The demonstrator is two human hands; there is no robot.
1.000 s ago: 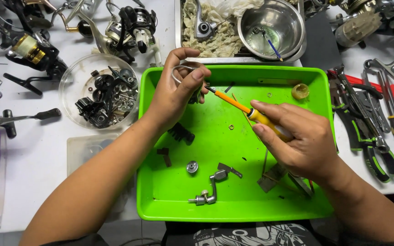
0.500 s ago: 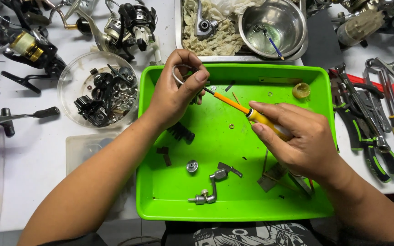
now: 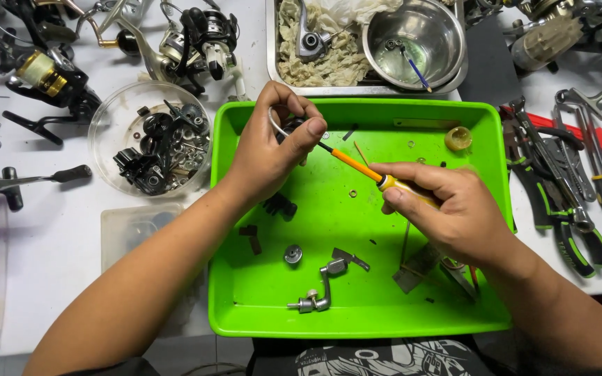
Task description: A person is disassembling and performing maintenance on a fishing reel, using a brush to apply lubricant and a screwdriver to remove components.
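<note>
Slipping is the main risk here — the thin tip of the screwdriver (image 3: pixel 357 166) meets a small part (image 3: pixel 294 125) that is held in the air, so a sideways push could send the tip off the part and into the fingers (image 3: pixel 309 132) wrapped around it. A loosened screw or washer could also drop and bounce among the bits already scattered in the green tray (image 3: pixel 398 111), or roll off over the tray's near edge.

The left hand (image 3: pixel 269 143) is closed around the part above the tray's far left corner, thumb and fingertips pinching it. The right hand (image 3: pixel 447 209) is curled shut on the yellow handle, over the middle right of the tray, with the orange shaft pointing up and left to the part.

The part itself is mostly hidden: a small dark piece with a thin silvery wire loop curving out past the fingers. Its exact shape cannot be told.

A clear bowl (image 3: pixel 149 146) of dark parts sits on the surface just beside the tray's left edge, and pliers (image 3: pixel 559 188) lie off its right edge.
</note>
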